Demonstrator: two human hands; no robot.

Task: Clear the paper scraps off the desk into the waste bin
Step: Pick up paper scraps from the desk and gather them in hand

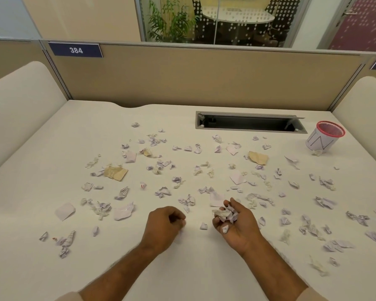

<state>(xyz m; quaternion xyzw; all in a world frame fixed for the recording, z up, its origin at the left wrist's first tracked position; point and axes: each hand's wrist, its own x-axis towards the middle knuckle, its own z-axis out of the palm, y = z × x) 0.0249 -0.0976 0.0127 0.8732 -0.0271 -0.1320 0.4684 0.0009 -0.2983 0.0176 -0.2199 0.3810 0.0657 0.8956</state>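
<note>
Several crumpled white, lilac and tan paper scraps (119, 173) lie scattered over the white desk (52, 148). My right hand (237, 224) is palm up near the front middle, its fingers curled round a clump of paper scraps (226, 213). My left hand (164, 227) is beside it, knuckles up and fingers curled; a small scrap seems pinched at its fingertips, though this is unclear. One loose scrap (203, 226) lies between the hands. The waste bin (325, 135), a small white cup with a red mesh rim, stands at the far right.
An open grey cable tray slot (250, 122) is sunk into the desk at the back, left of the bin. Beige partition walls (182, 79) close the back and both sides. A scrap (317, 152) lies at the bin's foot.
</note>
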